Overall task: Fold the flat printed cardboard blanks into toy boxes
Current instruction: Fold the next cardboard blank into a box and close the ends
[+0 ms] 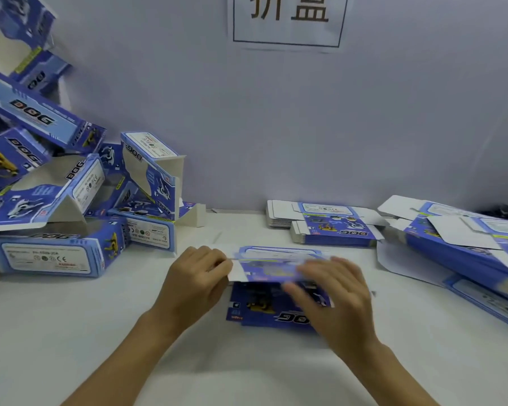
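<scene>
Blank (276, 276): one in work, thin printed card, blue with a white inner face, lying near the middle of the bench (71, 332); its far panel is raised off the flat part, which reads "DOG".

Left hand (194, 279): fingers curled, pinching the white flap at the blank's left edge.

Right hand (332, 297): blurred; fingers spread and fairly straight over the blank's right half; whether they grip it cannot be told.

Stacks (332, 227): two low piles of flat blanks, side by side at the bench's back edge, right of centre; sheet count too fine to tell.

Loose blanks (464, 247): several larger flat ones overlapping at the right edge, white flaps showing.

Boxes (56, 250): folded, rectangular, blue, heaped at the left edge up against the wall; at least seven, some with open ends and cut-out windows.

Sign (288, 19): one white sheet on the wall, two dark characters in a ruled frame.
</scene>
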